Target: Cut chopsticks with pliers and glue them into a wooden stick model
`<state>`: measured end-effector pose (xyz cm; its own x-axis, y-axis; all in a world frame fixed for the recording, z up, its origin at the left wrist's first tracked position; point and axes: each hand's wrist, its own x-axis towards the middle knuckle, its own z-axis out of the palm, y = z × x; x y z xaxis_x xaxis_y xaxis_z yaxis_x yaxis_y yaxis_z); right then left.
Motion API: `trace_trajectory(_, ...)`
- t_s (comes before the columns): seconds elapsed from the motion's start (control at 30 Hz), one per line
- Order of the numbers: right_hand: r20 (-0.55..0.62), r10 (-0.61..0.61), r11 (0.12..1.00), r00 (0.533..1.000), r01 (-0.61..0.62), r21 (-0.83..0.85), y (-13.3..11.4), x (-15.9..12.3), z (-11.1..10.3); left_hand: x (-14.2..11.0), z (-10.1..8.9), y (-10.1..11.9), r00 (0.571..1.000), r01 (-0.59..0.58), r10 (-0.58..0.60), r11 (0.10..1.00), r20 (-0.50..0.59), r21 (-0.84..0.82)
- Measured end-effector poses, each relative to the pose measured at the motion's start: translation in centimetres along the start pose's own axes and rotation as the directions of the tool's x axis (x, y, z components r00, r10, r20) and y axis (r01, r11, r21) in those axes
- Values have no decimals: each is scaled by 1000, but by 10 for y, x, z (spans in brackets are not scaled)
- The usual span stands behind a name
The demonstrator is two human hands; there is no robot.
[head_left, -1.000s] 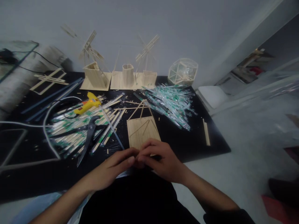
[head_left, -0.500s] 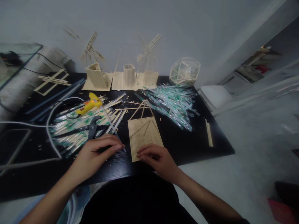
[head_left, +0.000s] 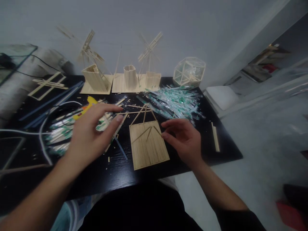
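Your left hand (head_left: 88, 130) hangs over the left half of the black table (head_left: 103, 175), thumb and forefinger spread wide with nothing between them. It partly hides the yellow glue gun (head_left: 90, 102) and the heap of wrapped sticks (head_left: 56, 136) behind it. Your right hand (head_left: 184, 139) is half open, fingers loosely bent and the thumb a little off the forefinger. Its tips sit at the right edge of the wooden panel (head_left: 149, 150) — you cannot tell from here whether they touch it, nor what the curled fingers may hide.

The panel lies flat between your hands, toward the near edge, with a peaked frame of thin sticks (head_left: 144, 116) at its far side. Just left of it lies a bluish rod (head_left: 121, 149). Farther off, to the right, clear and green wrappers (head_left: 178, 99) spread out; two loose sticks (head_left: 215, 138) lie near the right edge. Along the far side stand three wooden models (head_left: 130, 78) — and, right of them, a many-sided frame (head_left: 190, 72).
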<state>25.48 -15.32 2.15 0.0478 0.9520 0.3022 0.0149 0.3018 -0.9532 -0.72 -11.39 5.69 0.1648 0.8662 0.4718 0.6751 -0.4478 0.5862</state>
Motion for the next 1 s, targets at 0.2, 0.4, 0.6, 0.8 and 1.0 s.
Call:
trace_trajectory(0.2, 290, -43, 998, 956, 52, -21, -3, 30, 4, -4, 32, 18, 981, -108, 129, 983, 144, -147)
trace_trajectory(0.4, 362, -43, 998, 931, 57, -26, -2, 38, 3, -6, 49, 20, 974, -128, 163, 969, 159, -210)
trace_trajectory(0.6, 314, -9, 1000, 949, 3, 20, 0, 34, 4, -8, 53, 21, 982, -84, 122, 967, 145, -241)
trace_trajectory(0.8, 272, 7, 998, 962, -25, 62, 3, 33, 7, -9, 54, 20, 984, -69, 106, 967, 141, -245)
trace_trajectory(1.0, 255, 2, 999, 967, -14, 48, 2, 33, 7, -8, 55, 19, 985, -70, 109, 962, 136, -265)
